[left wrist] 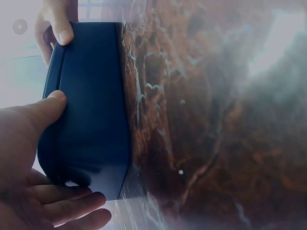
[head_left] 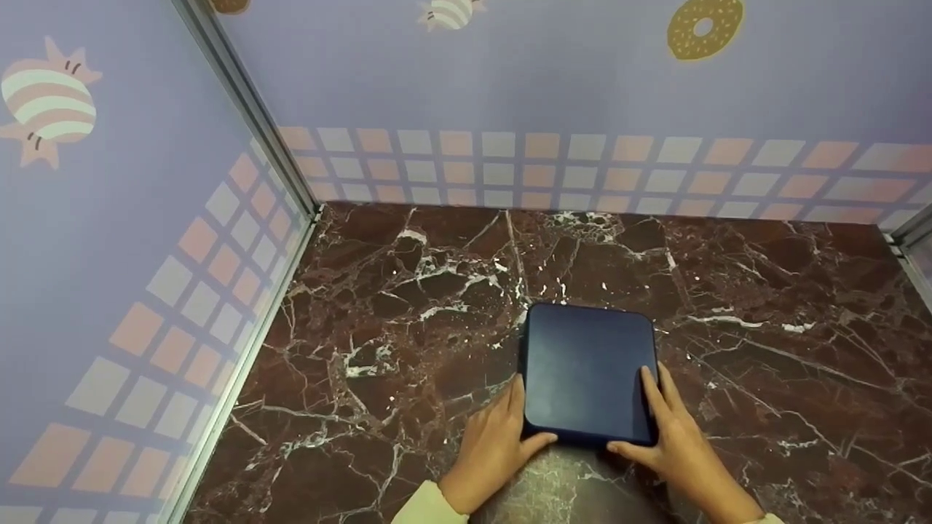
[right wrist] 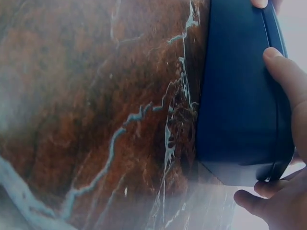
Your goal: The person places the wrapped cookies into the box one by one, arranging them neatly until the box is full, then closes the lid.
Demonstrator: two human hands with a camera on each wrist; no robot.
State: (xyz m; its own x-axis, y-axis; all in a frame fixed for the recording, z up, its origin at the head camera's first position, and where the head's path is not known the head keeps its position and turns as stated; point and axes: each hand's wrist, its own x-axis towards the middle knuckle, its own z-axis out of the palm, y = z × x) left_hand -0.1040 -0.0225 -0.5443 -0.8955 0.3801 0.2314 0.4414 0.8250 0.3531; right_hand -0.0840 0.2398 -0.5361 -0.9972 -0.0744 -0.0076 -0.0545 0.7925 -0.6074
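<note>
A dark blue lidded box (head_left: 590, 371) with rounded corners stands on the brown marble tabletop (head_left: 437, 342). Its lid is on, and a thin seam runs below the lid's edge in both wrist views. My left hand (head_left: 491, 433) grips the near left corner, thumb on the front wall and fingers along the left side. At the near right corner my right hand (head_left: 677, 437) holds the box, its thumb on the front and its fingers over the right edge of the lid. The box's inside is hidden under the lid.
A lilac wall panel (head_left: 568, 94) with pink and white squares rises behind the table. Another panel (head_left: 95, 240) stands along the left, joined by a metal post (head_left: 255, 102). Part of a third post (head_left: 910, 236) shows at the right edge.
</note>
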